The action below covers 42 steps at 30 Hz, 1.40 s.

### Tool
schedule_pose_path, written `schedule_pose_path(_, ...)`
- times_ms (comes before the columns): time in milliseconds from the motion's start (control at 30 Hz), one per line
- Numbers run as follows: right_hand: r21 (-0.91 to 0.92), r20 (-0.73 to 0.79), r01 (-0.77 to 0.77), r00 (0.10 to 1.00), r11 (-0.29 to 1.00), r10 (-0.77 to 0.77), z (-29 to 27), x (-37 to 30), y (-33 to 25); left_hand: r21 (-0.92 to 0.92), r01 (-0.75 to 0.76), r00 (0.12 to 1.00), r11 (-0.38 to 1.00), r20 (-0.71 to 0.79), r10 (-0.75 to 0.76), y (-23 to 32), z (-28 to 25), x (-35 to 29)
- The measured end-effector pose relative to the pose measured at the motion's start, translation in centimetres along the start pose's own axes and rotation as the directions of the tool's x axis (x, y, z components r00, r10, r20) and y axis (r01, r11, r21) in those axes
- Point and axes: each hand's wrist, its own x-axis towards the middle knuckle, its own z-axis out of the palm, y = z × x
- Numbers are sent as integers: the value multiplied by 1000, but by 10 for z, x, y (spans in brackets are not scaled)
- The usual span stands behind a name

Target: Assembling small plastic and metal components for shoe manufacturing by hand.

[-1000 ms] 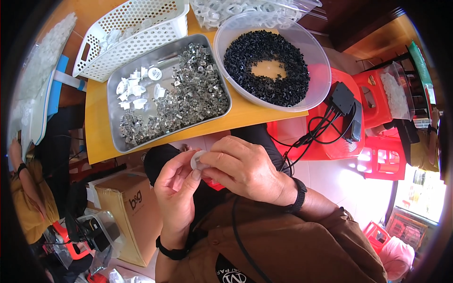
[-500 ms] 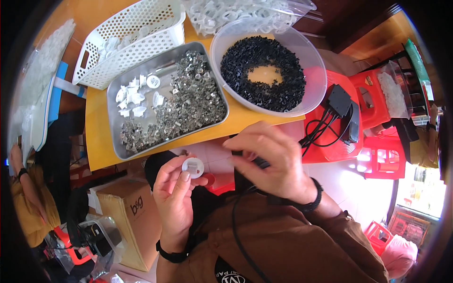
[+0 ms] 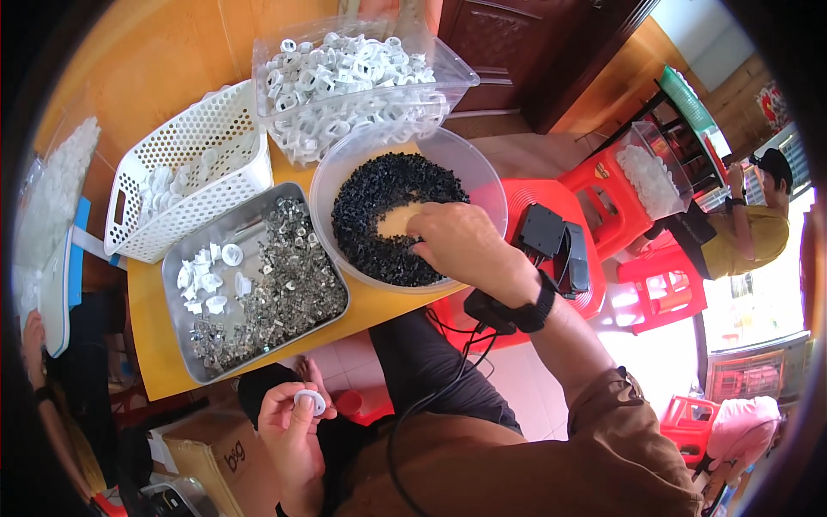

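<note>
My left hand [image 3: 289,441] pinches a round white plastic part [image 3: 310,401] between thumb and fingers, low in front of my body. Out over a wide translucent bowl [image 3: 497,196], my right hand [image 3: 475,252] reaches down with its fingers drawn together at the small black plastic pieces [image 3: 366,185]. Whatever is between those fingertips is hidden. Left of the bowl sits a metal tray [image 3: 277,355] holding a heap of small shiny metal pieces [image 3: 297,276] and several white plastic parts [image 3: 201,274].
A white perforated basket [image 3: 220,191] and a clear bin [image 3: 452,84] of white parts stand behind on the yellow table [image 3: 155,366]. To the right, a red stool [image 3: 517,196] carries a black device [image 3: 543,231] with cables. Another person [image 3: 754,228] is at the far right.
My right hand has gone from beside my left hand out into the bowl. The left hand, still gripping the white part, sits lower, and that part has tilted. The view has shifted.
</note>
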Motion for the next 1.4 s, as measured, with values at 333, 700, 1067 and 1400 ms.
schedule_pose_path(333, 17, 26, 109, 994, 994, -110, 2, 25, -15, -10, 59, 997, 998, -49, -59, 4, -1, -1)
schedule_pose_path(700, 246, 64, 93, 992, 965, -112, 22, 38, -1, 25, -34, 997, 999, -73, 36, 0, -11, 0)
schedule_pose_path(1067, 805, 212, -286, 957, 519, 198, -5, 19, 5, -49, 42, 997, 998, -60, -45, 2, 3, 1)
schedule_pose_path(1400, 881, -1, -57, 992, 469, 123, -29, -12, -19, 84, 59, 998, 995, -9, -58, 10, 29, -1)
